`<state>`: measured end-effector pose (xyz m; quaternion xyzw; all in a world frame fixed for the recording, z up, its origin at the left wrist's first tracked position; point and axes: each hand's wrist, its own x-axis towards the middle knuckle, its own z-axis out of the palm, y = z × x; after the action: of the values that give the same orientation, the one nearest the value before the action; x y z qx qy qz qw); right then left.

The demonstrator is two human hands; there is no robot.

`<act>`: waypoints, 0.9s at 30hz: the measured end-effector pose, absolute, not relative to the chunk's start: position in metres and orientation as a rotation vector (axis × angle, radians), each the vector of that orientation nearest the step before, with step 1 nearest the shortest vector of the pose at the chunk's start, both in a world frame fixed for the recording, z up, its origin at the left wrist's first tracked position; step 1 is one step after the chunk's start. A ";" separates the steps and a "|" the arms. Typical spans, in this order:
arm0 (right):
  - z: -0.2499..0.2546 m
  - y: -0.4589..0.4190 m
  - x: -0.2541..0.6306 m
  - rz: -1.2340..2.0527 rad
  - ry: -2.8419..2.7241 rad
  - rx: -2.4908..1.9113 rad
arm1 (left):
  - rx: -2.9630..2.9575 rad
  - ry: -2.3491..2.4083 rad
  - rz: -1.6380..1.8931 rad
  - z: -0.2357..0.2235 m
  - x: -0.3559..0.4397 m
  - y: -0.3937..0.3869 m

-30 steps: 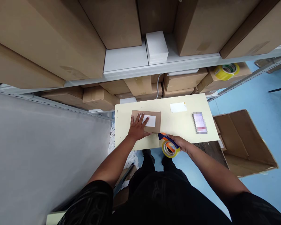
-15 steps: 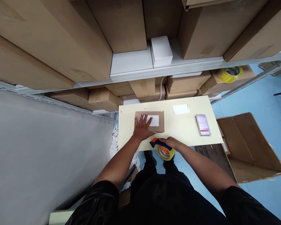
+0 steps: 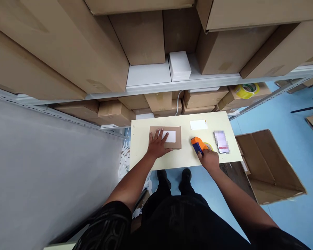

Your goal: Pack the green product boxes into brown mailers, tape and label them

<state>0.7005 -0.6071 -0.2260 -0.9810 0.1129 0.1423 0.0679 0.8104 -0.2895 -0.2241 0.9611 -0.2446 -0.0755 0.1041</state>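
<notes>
A small cardboard box [image 3: 176,145] lies on the pale table [image 3: 141,156], with a white label [image 3: 171,136] on its top. My left hand [image 3: 158,144] rests on the box with its fingers spread, partly over the label. To the right of the box, my right hand [image 3: 210,160] grips an orange and blue tape dispenser [image 3: 197,142] by its handle. The dispenser is over the table, apart from the box; a yellow tape roll shows partly behind my fingers.
A white slip [image 3: 198,124] and a blurred phone-like item [image 3: 221,141] lie on the table. Beyond stands a shelf [image 3: 146,89] of cardboard boxes, with a yellow tape roll [image 3: 246,91] on a lower box. A large open carton [image 3: 271,163] stands at the right.
My right hand has moved the tape dispenser from the table's front edge to the right, over the tabletop, and turned it. My left hand stays on the box. The view has shifted slightly.
</notes>
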 end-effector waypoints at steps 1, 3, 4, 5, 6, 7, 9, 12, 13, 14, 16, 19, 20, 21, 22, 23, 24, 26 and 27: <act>-0.232 -0.605 0.707 0.423 0.331 -3.008 | 2.831 -0.725 -0.222 -0.225 0.811 -0.289; -0.244 -0.602 0.718 0.437 0.342 -3.053 | 2.823 -0.725 -0.219 -0.226 0.811 -0.289; -0.248 -0.600 0.721 0.445 0.347 -3.059 | 2.819 -0.721 -0.218 -0.227 0.810 -0.289; -0.252 -0.600 0.723 0.451 0.349 -3.059 | 2.813 -0.716 -0.215 -0.228 0.810 -0.289; -0.254 -0.599 0.724 0.456 0.350 -3.054 | 2.805 -0.711 -0.212 -0.229 0.810 -0.289; -0.254 -0.599 0.723 0.453 0.350 -3.047 | 2.794 -0.706 -0.210 -0.229 0.811 -0.289; -0.250 -0.601 0.719 0.398 0.344 -3.033 | 2.756 -0.689 -0.206 -0.230 0.811 -0.289; -0.240 -0.602 0.708 0.223 0.296 -2.984 | 2.657 -0.637 -0.188 -0.225 0.812 -0.285; -0.237 -0.600 0.705 0.187 0.250 -2.947 | 2.617 -0.606 -0.165 -0.223 0.811 -0.283; -0.234 -0.598 0.702 0.176 0.194 -2.896 | 2.576 -0.565 -0.129 -0.221 0.810 -0.279; -0.231 -0.589 0.700 0.203 0.096 -2.755 | 2.495 -0.439 -0.024 -0.217 0.806 -0.271; -0.229 -0.569 0.708 0.278 0.135 -2.515 | 2.368 -0.107 0.083 -0.218 0.798 -0.255; -0.229 -0.562 0.714 0.315 0.188 -2.433 | 2.317 0.025 0.063 -0.220 0.795 -0.250; -0.229 -0.555 0.721 0.354 0.246 -2.348 | 2.259 0.154 0.009 -0.223 0.793 -0.245; -0.228 -0.548 0.729 0.394 0.301 -2.260 | 2.194 0.268 -0.069 -0.227 0.791 -0.241; -0.228 -0.543 0.737 0.436 0.346 -2.172 | 2.126 0.360 -0.157 -0.231 0.790 -0.238; -0.228 -0.538 0.744 0.478 0.377 -2.087 | 2.061 0.425 -0.243 -0.235 0.789 -0.236; -0.230 -0.530 0.754 0.557 0.410 -1.936 | 1.967 0.489 -0.364 -0.242 0.786 -0.233; -0.232 -0.527 0.756 0.588 0.423 -1.873 | 1.944 0.491 -0.390 -0.244 0.784 -0.233</act>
<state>0.7563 -0.5271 -0.2319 -0.7869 0.1779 0.2468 0.5369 0.7842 -0.2332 -0.2443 0.8116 0.2052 -0.1629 0.5222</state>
